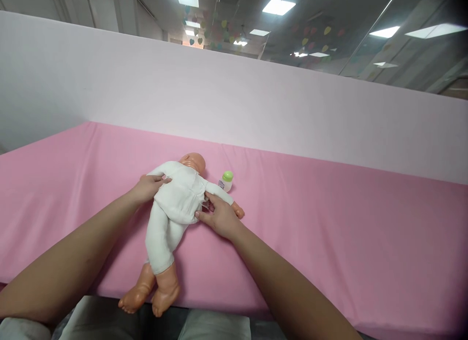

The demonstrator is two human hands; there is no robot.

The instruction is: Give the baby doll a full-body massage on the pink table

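Observation:
A baby doll point(179, 194) with a soft white cloth body lies on the pink padded surface, head away from me and feet over the near edge. My left hand point(148, 188) holds the doll's left-hand side in view, fingertips on the cloth below the arm. On the opposite side, my right hand point(219, 216) grips the torso, thumb on top near the waist and fingers at the side seam, where the cloth looks loose and frayed. A small jar with a green lid point(226, 180) stands beyond the doll's arm, apart from both hands.
The pink mat point(310, 233) reaches far to both sides, with slight wrinkles. A white wall panel point(234, 96) rises along its back edge. Behind that, a glass partition point(310, 38) carries heart-shaped decorations. My legs point(215, 325) are below the near edge.

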